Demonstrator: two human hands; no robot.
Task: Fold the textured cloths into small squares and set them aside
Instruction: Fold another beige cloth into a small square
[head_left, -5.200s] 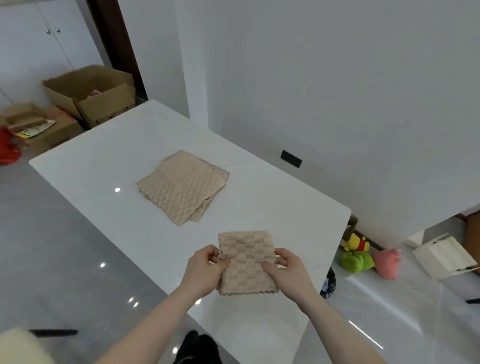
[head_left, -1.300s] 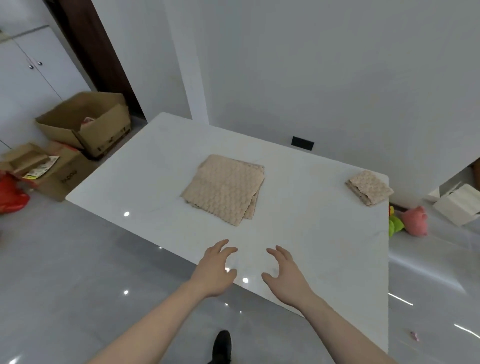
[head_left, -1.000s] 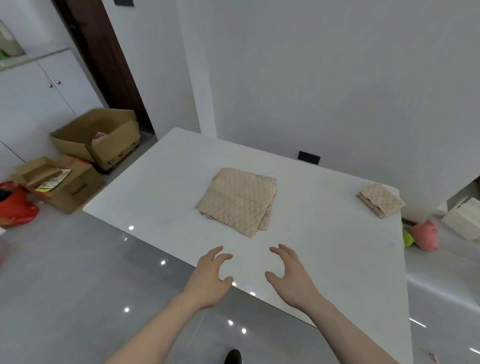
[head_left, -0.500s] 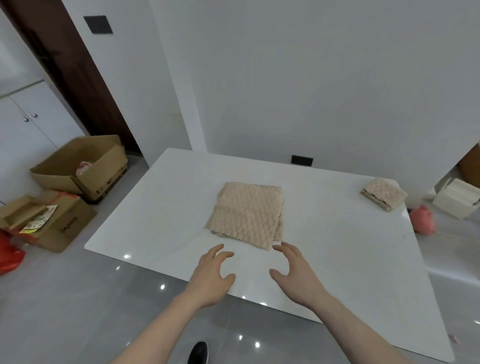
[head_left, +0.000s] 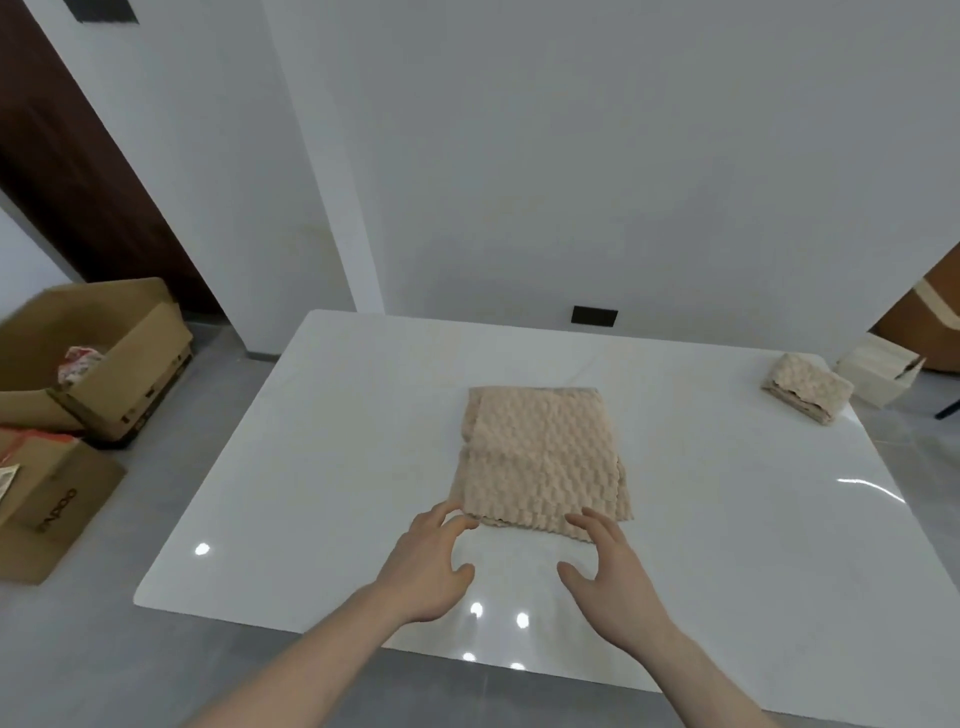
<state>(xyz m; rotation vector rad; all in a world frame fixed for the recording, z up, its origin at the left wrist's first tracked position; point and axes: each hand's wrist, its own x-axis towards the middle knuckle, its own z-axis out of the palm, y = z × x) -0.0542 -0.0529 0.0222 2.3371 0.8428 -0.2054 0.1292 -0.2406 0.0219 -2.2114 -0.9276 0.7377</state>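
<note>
A stack of beige, bumpy-textured cloths (head_left: 540, 457) lies flat near the middle of a glossy white rectangular table (head_left: 322, 467), its lower layers peeking out along the left and right edges. The person's left hand (head_left: 426, 566) and right hand (head_left: 608, 577) hover side by side at the stack's near edge, fingers spread and loosely curled, grasping nothing; the fingertips sit at or just over the cloth edge, though contact cannot be judged. A small folded square of the same beige cloth (head_left: 808, 387) rests at the table's far right corner, well apart from the stack. Open brown cardboard boxes (head_left: 93, 353) stand on the grey floor to the left
</note>
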